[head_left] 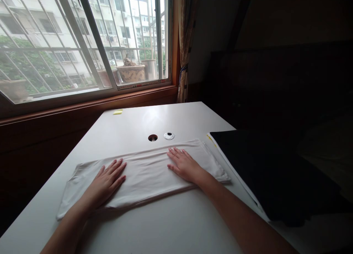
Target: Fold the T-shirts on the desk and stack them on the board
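Head view: the left hand (109, 180) and right hand (182, 165) rest spread flat on the folded white cloth (146, 175) lying across the table (176, 224), where even outward strokes should flatten it without skewing.

Plain white cloth (146, 180), white tabletop (165, 228), black fabric (264, 173), patterned beige curtain (184, 37).

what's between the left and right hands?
Head view: only a lightly wrinkled stretch of the folded white cloth between the left hand and the right hand; no other object shows there.
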